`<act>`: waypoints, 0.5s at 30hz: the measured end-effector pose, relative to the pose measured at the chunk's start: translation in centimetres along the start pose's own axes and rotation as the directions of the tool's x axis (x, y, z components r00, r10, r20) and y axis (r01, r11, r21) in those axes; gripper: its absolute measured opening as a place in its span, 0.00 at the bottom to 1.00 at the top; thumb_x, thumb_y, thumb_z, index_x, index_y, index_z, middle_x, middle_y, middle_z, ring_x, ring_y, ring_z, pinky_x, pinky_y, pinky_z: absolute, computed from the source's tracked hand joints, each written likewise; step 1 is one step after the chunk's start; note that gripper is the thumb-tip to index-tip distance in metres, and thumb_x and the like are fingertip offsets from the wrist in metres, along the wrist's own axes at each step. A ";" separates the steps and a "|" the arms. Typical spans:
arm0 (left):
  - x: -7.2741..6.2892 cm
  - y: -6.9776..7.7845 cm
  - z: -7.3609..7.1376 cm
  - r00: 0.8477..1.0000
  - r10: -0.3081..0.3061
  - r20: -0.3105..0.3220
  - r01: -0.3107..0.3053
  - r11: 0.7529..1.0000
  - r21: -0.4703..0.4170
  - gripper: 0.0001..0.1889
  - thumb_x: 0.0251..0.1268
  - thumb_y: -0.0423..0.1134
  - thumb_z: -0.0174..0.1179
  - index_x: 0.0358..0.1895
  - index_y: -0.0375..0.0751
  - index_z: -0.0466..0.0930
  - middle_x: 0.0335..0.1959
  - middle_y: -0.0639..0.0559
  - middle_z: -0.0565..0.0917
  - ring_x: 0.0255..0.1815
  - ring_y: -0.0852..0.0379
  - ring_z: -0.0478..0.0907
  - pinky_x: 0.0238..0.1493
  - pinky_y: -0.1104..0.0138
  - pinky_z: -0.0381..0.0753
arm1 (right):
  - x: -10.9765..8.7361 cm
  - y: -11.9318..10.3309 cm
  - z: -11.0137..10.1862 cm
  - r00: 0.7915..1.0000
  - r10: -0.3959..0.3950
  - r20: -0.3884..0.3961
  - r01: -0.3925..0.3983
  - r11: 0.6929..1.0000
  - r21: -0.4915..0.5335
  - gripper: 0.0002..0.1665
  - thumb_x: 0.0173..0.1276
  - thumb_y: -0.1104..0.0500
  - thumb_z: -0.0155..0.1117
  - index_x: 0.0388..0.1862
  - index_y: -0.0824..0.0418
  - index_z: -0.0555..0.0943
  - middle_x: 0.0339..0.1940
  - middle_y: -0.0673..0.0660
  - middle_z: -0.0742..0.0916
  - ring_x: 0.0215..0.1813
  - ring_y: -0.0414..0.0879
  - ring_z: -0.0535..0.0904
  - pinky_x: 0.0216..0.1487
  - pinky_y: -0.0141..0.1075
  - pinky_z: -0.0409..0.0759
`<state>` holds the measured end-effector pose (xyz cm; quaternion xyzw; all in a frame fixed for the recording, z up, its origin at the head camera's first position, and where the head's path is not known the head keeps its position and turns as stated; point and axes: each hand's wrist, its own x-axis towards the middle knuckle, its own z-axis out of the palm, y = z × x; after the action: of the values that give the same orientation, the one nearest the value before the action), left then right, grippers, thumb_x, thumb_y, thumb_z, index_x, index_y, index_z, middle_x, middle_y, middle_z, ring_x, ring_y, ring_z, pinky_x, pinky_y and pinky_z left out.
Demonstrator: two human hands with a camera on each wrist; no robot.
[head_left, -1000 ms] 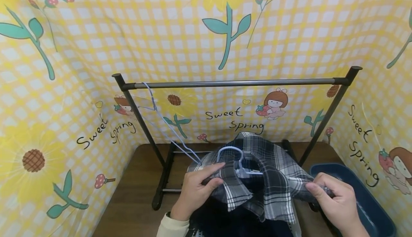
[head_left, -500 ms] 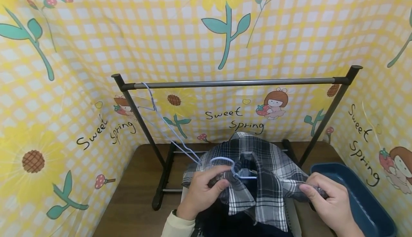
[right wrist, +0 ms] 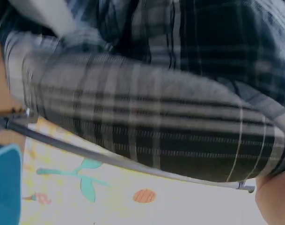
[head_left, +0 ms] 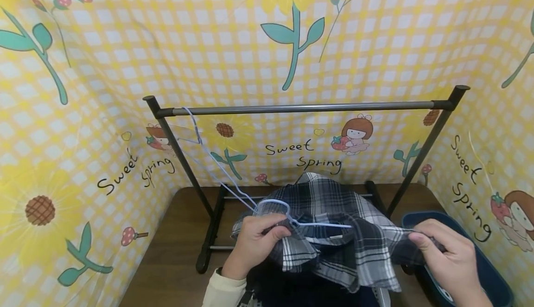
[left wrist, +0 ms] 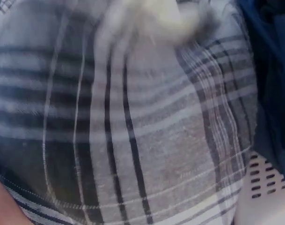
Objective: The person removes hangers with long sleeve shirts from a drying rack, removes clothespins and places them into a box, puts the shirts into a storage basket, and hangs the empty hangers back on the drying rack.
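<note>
A grey, black and white plaid shirt [head_left: 329,195] is stretched between both hands in the head view. My left hand [head_left: 253,244] pinches its left side near the collar, thumb against fingers. The right hand [head_left: 452,253] grips the shirt's right side. A light-blue hanger [head_left: 323,225] lies partly inside the neck opening; its hook curves up just above the left fingers, and its right end is hidden under cloth. Whether the left fingers also hold the hanger, I cannot tell. Plaid shirt cloth [left wrist: 156,117] fills the left wrist view, and the shirt [right wrist: 133,93] spans the right wrist view.
Behind the shirt stands a rack with a metal bar [head_left: 300,108]. Another blue hanger [head_left: 221,165] hangs at its left end. A dark-blue basin [head_left: 494,270] sits at right on the wooden table [head_left: 154,256]. Dark cloth [head_left: 275,281] lies below the shirt, near a perforated white basket [left wrist: 264,183].
The hanger's hook has shifted left and its bar now shows longer across the neck opening. My right hand has moved right, pulling the shirt wider; the left hand has moved slightly left.
</note>
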<state>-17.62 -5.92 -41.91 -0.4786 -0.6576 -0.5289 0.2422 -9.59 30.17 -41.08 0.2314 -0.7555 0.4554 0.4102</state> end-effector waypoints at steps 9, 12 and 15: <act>-0.4 -0.6 -1.9 0.999 -0.002 0.054 0.013 0.979 -0.205 0.15 0.73 0.43 0.58 0.31 0.35 0.80 0.20 0.47 0.76 0.20 0.61 0.69 0.21 0.72 0.71 | -1.0 2.2 -1.5 0.968 0.222 -0.121 -0.237 0.963 -0.129 0.09 0.66 0.76 0.66 0.27 0.67 0.84 0.25 0.42 0.84 0.22 0.32 0.72 0.30 0.21 0.70; -0.7 -0.6 -1.9 0.999 -0.032 0.042 0.041 0.974 -0.222 0.18 0.71 0.44 0.60 0.33 0.28 0.84 0.24 0.41 0.82 0.25 0.59 0.77 0.28 0.70 0.79 | -1.0 2.5 -1.1 0.928 0.362 -0.087 -0.373 0.893 -0.252 0.09 0.67 0.71 0.69 0.27 0.62 0.85 0.22 0.37 0.82 0.17 0.31 0.69 0.24 0.23 0.67; -0.8 -0.8 -1.6 0.999 -0.044 0.027 0.049 0.974 -0.220 0.18 0.71 0.45 0.60 0.32 0.30 0.83 0.24 0.42 0.81 0.24 0.59 0.76 0.27 0.72 0.77 | -1.1 2.8 -0.6 0.903 0.428 -0.025 -0.412 0.849 -0.332 0.09 0.68 0.67 0.70 0.28 0.57 0.86 0.22 0.36 0.82 0.19 0.32 0.72 0.24 0.25 0.68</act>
<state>-18.25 -7.74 -42.42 -0.4928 -0.6087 -0.5987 0.1680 -10.74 31.98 -43.20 0.0002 -0.8628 0.3956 0.3147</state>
